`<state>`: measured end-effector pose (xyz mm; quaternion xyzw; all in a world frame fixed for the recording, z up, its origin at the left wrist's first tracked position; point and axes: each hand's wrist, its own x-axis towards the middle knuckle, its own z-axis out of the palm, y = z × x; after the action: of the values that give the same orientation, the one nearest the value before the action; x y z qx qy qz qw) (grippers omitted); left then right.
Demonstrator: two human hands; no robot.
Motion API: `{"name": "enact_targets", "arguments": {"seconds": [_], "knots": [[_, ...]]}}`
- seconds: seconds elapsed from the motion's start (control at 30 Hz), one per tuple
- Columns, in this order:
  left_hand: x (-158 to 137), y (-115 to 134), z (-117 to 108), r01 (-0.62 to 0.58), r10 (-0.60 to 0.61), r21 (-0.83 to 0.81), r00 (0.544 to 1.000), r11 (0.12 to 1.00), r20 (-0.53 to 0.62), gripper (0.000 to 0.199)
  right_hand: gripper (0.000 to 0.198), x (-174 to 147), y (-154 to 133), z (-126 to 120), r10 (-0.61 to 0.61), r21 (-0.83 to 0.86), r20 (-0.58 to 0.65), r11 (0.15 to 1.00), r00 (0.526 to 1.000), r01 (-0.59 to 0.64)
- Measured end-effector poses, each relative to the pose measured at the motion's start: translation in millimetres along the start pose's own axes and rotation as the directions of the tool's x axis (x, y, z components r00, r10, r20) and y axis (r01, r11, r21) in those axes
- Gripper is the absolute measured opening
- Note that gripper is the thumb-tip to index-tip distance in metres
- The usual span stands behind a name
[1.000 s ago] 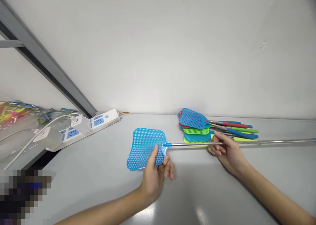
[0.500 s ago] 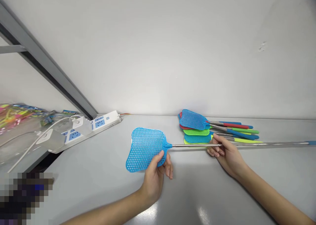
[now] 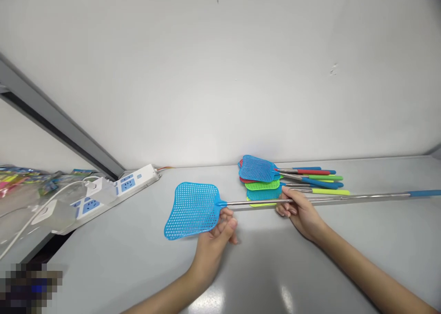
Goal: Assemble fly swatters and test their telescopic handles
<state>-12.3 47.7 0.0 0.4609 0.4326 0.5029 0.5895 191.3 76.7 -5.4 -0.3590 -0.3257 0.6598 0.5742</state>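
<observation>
A blue fly swatter with a perforated head [image 3: 195,210] and a long, extended metal shaft lies across the view, its blue handle [image 3: 423,193] at the right edge. My right hand [image 3: 298,210] pinches the shaft between thumb and fingers. Just below the swatter's neck, my left hand [image 3: 217,238] is loosely curled, with its thumb off the head and fingertips close to or touching the neck. Behind my right hand lies a pile of shorter fly swatters [image 3: 260,169], with blue, red, green and yellow parts.
A white power strip [image 3: 113,197] with plugged-in adapters and cables stands at the left. Clear plastic packaging with colourful contents [image 3: 20,183] lies beyond it. A grey metal post [image 3: 62,116] slants down to the grey table [image 3: 262,268], which meets a pale wall.
My left thumb has come off the swatter head, and that hand has shifted toward the neck. My right hand keeps its hold on the shaft. The whole view has shifted slightly.
</observation>
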Motion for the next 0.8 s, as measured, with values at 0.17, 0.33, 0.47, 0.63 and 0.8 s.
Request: {"name": "enact_targets", "arguments": {"seconds": [0.17,0.33,0.47,0.63,0.8], "knots": [[5,3,1,0.064,-0.07,-0.063,0.993,0.996,-0.095,0.021,0.037,2,7,-3,0.001,-0.106,-0.017,0.994,1.0,-0.003],[5,6,-1,0.113,-0.137,-0.224,0.986,0.968,-0.093,0.023,0.038,-1,14,-9,-0.031,-0.227,-0.024,0.974,0.999,0.025],[8,4,-7,0.128,-0.159,-0.331,0.985,0.935,-0.067,0.023,0.047,-6,13,-7,-0.036,-0.435,0.044,0.899,0.998,0.052],[11,-1,-10,0.112,-0.164,-0.445,0.983,0.888,-0.078,0.017,0.05,-8,11,-4,-0.037,-0.595,0.058,0.801,0.998,0.065],[9,-2,-7,0.101,-0.146,-0.451,0.987,0.887,-0.066,0.017,0.048,-5,15,-11,-0.022,-0.599,0.046,0.8,0.999,0.045]]}}
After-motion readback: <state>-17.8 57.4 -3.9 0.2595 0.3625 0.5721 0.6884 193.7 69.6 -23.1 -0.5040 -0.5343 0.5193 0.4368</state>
